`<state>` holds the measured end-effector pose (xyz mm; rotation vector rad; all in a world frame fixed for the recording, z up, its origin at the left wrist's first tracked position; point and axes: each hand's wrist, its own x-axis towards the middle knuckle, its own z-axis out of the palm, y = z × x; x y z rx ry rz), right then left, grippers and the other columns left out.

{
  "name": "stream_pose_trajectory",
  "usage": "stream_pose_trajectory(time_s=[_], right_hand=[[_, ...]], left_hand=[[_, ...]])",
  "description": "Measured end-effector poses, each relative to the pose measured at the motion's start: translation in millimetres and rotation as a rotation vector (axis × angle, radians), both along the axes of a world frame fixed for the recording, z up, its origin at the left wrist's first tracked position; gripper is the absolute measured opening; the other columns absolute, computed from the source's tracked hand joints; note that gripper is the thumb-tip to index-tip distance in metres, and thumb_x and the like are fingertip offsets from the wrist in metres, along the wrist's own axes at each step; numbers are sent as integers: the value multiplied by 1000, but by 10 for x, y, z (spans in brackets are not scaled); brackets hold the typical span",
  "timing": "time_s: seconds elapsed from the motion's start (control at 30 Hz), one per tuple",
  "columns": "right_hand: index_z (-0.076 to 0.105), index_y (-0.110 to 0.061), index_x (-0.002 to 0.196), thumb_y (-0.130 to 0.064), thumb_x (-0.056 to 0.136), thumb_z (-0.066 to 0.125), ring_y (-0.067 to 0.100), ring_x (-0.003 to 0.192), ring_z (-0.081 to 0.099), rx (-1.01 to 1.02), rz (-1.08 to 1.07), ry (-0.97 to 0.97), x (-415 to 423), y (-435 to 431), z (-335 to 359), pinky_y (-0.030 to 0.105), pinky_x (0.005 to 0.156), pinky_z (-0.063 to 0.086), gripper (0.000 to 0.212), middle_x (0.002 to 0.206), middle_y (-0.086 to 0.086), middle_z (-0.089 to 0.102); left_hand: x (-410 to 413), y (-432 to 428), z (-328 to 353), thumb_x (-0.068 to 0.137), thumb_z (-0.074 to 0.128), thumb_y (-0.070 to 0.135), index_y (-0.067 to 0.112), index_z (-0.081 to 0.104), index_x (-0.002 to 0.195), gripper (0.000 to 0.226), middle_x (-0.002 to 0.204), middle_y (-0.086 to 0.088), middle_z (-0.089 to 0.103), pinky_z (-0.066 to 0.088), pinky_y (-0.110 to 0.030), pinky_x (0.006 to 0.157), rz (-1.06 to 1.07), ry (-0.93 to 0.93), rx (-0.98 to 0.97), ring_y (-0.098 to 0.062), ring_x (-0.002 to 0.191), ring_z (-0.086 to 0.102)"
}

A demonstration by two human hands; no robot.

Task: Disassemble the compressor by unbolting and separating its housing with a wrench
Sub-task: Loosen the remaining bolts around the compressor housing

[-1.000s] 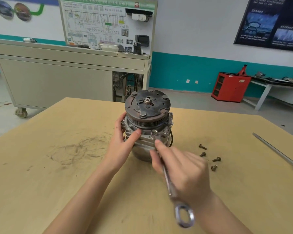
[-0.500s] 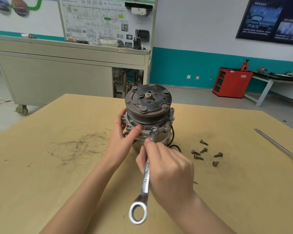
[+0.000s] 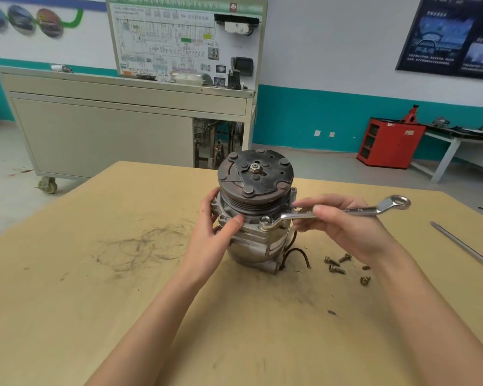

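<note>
Two hands: left hand (image 3: 215, 235) fingers curl round compressor (image 3: 255, 176); right hand (image 3: 343, 227) fingers pinch wrench (image 3: 374, 209), covering mid-shaft.

The wrench (image 3: 363, 210) in my right hand (image 3: 343, 227) is bright polished metal, smooth and glossy, catching light along its shaft. The compressor (image 3: 258, 246) under my left hand (image 3: 215, 238) is bare cast metal, dull silver-grey and slightly rough. Its clutch plate (image 3: 262, 176) on top is darker metal, matt and tarnished brown. The worktop (image 3: 123, 316) is pale wood board, matt, smudged with dark circular scuffs left of centre. The loose bolts (image 3: 333, 261), right of centre, are dull brownish metal. A black wire (image 3: 297, 249) by the compressor's base looks plastic-coated. At the right edge, a long rod (image 3: 463, 246) is smooth grey metal.
</note>
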<state>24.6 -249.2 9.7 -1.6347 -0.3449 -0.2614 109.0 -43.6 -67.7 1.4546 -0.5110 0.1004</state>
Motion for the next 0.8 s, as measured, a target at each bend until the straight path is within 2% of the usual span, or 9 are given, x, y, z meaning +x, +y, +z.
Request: stream_pose_trajectory(time_s=[0.1, 0.17, 0.23, 0.3, 0.37, 0.5, 0.7, 0.8], right_hand=[[79, -21, 82, -16, 83, 52, 23, 71, 71, -41, -126, -112, -97, 89, 56, 22, 65, 54, 27, 75, 8, 73], [77, -22, 81, -23, 82, 58, 13, 67, 70, -205, -286, -275, -259, 233, 38, 16, 64, 52, 19, 72, 0, 73], [76, -13, 82, -26, 84, 58, 9, 63, 66, -526, -491, -536, -374, 428, -29, 16, 62, 51, 22, 72, -4, 72], [75, -6, 81, -21, 87, 56, 16, 54, 61, -866, -703, -774, -430, 630, -130, 21, 52, 51, 25, 67, 4, 69], [75, -4, 78, -17, 88, 56, 20, 46, 55, -1091, -872, -908, -455, 769, -191, 24, 42, 45, 25, 58, 4, 61], [74, -4, 76, -15, 87, 57, 18, 45, 51, -1175, -978, -949, -466, 891, -251, 26, 43, 40, 23, 54, 2, 54], [72, -5, 75, -12, 81, 66, 18, 45, 49, -1213, -973, -835, -481, 1023, -336, 27, 42, 39, 11, 55, 1, 51], [70, -6, 72, -10, 76, 70, 17, 45, 48, -1256, -982, -794, -467, 1117, -378, 27, 43, 38, 6, 54, 1, 50]], left_hand=[[6, 1, -2, 78, 61, 41, 41, 31, 137, 67, 120, 32, 53, 42, -4, 81, 5, 1, 5, 15, 111, 51], [5, -14, -2, 77, 61, 41, 43, 31, 135, 65, 116, 35, 54, 42, -3, 80, 19, -7, 10, 17, 109, 51], [8, -28, -9, 78, 61, 38, 40, 32, 136, 65, 118, 32, 54, 42, -3, 80, 29, -11, 0, 16, 109, 52], [13, -37, -15, 78, 60, 35, 35, 34, 138, 65, 122, 24, 56, 43, -5, 81, 40, -22, -8, 11, 109, 54], [14, -42, -23, 81, 62, 32, 33, 35, 140, 65, 125, 16, 58, 46, -9, 82, 45, -28, -3, 6, 109, 57], [13, -36, -32, 93, 61, 18, 36, 33, 138, 56, 128, 14, 55, 49, -13, 83, 65, -37, 18, 6, 107, 56], [7, -33, -16, 93, 61, 20, 35, 32, 139, 56, 123, 21, 54, 48, -11, 83, 62, -24, 28, 9, 106, 56], [-4, -32, -21, 87, 62, 30, 37, 32, 139, 60, 123, 22, 54, 47, -13, 88, 55, -11, 28, 7, 108, 56]])
